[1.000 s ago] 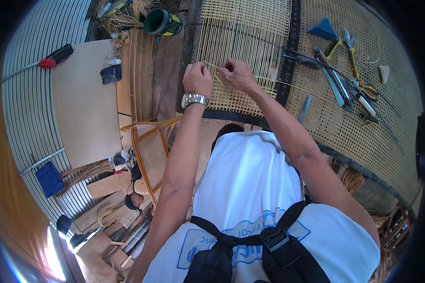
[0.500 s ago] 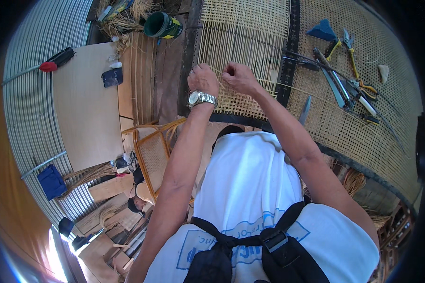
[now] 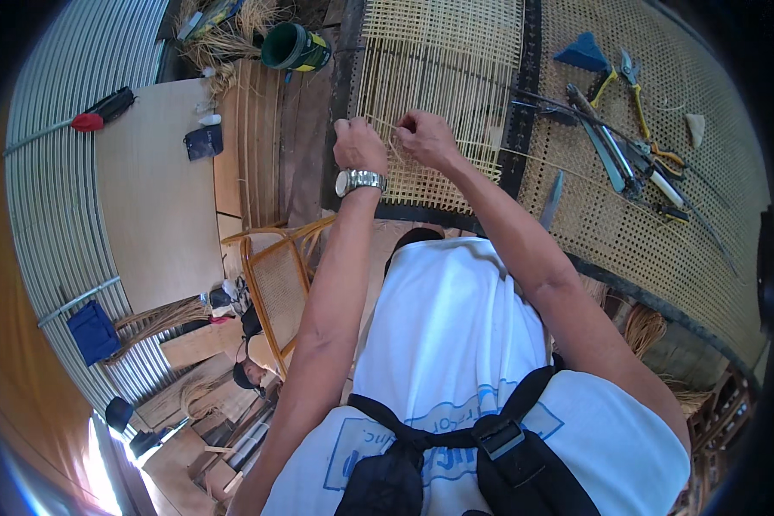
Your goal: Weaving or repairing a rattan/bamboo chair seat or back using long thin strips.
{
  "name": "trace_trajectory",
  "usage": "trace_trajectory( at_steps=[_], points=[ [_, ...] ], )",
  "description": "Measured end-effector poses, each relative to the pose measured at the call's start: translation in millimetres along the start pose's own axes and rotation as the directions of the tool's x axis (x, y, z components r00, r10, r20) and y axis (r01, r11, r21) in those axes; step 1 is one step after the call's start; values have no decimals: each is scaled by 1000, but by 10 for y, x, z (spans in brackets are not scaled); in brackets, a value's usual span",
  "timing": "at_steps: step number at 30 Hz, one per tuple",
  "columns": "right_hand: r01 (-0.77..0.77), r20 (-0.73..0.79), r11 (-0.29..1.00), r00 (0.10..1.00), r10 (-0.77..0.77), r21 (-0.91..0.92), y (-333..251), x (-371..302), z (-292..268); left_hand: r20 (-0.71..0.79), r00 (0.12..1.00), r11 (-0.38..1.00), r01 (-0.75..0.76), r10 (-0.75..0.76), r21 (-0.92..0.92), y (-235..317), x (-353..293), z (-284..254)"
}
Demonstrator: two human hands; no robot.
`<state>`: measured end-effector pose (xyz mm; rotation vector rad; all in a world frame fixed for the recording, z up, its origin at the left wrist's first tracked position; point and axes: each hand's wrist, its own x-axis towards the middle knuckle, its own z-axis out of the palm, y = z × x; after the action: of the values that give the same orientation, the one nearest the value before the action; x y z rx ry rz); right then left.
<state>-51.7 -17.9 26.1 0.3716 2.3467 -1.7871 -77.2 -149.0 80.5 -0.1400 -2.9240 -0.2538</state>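
A woven cane panel [image 3: 439, 77] in a dark frame lies before me, its near part in close open weave and its farther strands mostly running lengthwise. Over its left side, my left hand [image 3: 359, 144], wearing a metal watch [image 3: 359, 181], is closed with its fingertips turned away from view. Close to its right, my right hand [image 3: 426, 139] pinches a thin cane strand near the weave. The strands between the hands are fine, and the left fingers' hold is partly hidden. A pale cane strand [image 3: 546, 162] runs out to the right across the dark frame bar.
Pliers [image 3: 638, 95], a blue wedge-shaped piece [image 3: 583, 53], a knife blade [image 3: 552, 199] and other hand tools lie on the woven cane at right. A green bucket [image 3: 294, 47] stands far left near loose fibres. A cane chair [image 3: 277, 284] is at left; a person [image 3: 249, 373] is beyond.
Both hands have shifted slightly left over the panel, staying close together and closed. The panel and tools also sit a little further left in view.
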Motion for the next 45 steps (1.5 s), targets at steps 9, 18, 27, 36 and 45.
trace_trajectory(
  at_steps=[9, 18, 27, 36, 45],
  points=[
    [-43, 43, 999, 998, 42, 30, 18, 15, -44, 77, 994, 904, -101, 76, 414, 69, 91, 72],
    [-24, -78, 999, 997, 23, -20, -206, -26, 44, -39, 999, 998, -22, 20, -65, -69, 16, -47],
    [0, 38, 997, 999, 3, -75, -142, 31, -52, 124, 992, 974, -49, 22, 222, -96, 200, 10],
    [-44, -70, 993, 997, 36, -113, -195, 27, 89, 29, 994, 979, -106, 103, 174, -146, 188, 104],
    [-53, -11, 994, 999, 52, -100, -268, -88, -41, 341, 928, 984, -110, 151, -137, -323, 598, -165]
  ],
)
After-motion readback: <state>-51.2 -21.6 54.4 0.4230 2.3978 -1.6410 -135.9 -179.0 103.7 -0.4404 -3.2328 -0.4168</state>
